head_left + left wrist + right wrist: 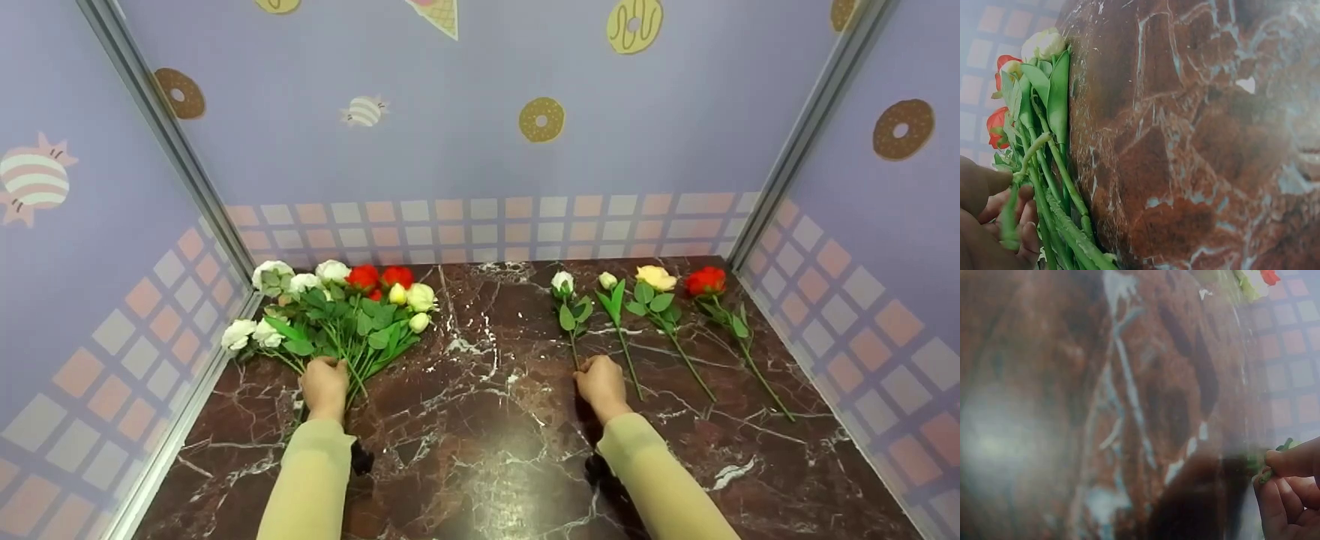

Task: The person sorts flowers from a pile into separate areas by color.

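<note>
2 sleeves (304, 480): lower frame. Left hand (325, 386) pinches flower stem (1031, 153); right hand (602, 384), right of centre, pinches white rose (567, 316). Likely light, springy, soft-headed; hold mid-stem.

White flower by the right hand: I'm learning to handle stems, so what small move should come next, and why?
Perhaps raise the white flower slightly: the right hand already pinches its stem, and its head lies apart from the bud beside it, so snagging seems unlikely.

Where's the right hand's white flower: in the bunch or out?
Out: the white flower is apart from the bunch, its stem in the right hand.
</note>
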Motion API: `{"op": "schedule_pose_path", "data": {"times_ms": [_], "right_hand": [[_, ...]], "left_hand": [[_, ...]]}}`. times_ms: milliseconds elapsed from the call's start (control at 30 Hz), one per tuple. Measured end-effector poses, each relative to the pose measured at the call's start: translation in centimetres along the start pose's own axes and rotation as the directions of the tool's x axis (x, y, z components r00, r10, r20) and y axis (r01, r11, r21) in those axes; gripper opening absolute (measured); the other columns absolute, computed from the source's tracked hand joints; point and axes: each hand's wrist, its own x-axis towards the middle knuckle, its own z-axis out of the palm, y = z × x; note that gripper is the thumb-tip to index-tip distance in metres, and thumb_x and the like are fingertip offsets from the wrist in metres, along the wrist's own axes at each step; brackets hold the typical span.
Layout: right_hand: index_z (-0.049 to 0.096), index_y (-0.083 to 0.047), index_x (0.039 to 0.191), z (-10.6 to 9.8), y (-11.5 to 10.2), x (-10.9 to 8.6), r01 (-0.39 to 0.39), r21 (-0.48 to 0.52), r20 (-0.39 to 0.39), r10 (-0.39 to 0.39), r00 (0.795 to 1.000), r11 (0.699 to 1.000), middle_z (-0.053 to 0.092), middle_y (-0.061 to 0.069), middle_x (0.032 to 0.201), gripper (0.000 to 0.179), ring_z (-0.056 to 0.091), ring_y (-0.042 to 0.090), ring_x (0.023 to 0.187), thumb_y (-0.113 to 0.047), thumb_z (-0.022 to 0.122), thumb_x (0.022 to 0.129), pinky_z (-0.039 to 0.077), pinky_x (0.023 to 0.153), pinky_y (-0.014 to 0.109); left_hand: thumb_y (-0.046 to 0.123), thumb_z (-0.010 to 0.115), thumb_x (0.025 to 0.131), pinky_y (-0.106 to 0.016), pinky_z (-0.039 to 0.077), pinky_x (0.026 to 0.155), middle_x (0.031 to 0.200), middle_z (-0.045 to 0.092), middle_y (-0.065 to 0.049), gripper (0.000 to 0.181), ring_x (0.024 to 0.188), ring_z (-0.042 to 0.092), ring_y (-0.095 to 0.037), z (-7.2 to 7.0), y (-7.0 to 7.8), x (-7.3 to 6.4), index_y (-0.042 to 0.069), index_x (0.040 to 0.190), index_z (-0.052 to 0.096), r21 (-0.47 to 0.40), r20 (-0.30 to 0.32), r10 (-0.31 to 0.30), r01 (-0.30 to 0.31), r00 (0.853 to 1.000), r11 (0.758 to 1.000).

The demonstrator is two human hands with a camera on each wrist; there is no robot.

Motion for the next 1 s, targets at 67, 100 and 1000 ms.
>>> {"op": "schedule_pose_path", "data": {"times_ms": [67, 100, 1000], "right_hand": [[0.075, 0.003, 0.095, 0.1, 0.0, 0.0, 0.0, -0.006, -0.001, 0.0, 1.0, 1.0, 0.076, 0.022, 0.103, 0.017, 0.071, 0.043, 0.102, -0.013, 0.074, 0.09, 0.058, 0.091, 0.054], [0.076, 0.003, 0.095, 0.1, 0.1, 0.1, 0.001, -0.006, -0.004, -0.001, 1.0, 1.0, 0.077, 0.022, 0.103, 0.017, 0.071, 0.043, 0.102, -0.013, 0.075, 0.09, 0.058, 0.091, 0.054], [0.076, 0.0, 0.079, 0.2, 0.5, 0.2, 0.066, -0.012, -0.02, -0.066, 0.998, 0.998, 0.078, 0.018, 0.087, 0.016, 0.073, 0.038, 0.083, -0.015, 0.08, 0.084, 0.06, 0.079, 0.053]], "left_hand": [[0.018, 0.056, 0.106, -0.06, 0.048, 0.106, 0.132, 0.064, -0.03, 0.036, 0.125, 0.054, -0.049, 0.0, 0.1, -0.1, -0.007, 0.132, 0.063, -0.012, 0.0, -0.001, 0.001, 1.0, 1.0], [0.017, 0.056, 0.106, -0.06, 0.048, 0.105, 0.131, 0.064, -0.03, 0.036, 0.124, 0.055, -0.049, -0.1, 0.1, -0.1, -0.007, 0.132, 0.064, -0.021, 0.002, -0.005, 0.005, 1.0, 1.0], [0.003, 0.052, 0.106, -0.024, 0.065, 0.075, 0.075, 0.072, -0.005, 0.046, 0.069, 0.075, -0.011, -1.4, 1.4, 0.8, -0.013, 0.148, 0.043, -0.65, 0.331, -0.201, 0.378, 0.922, 0.659]]}}
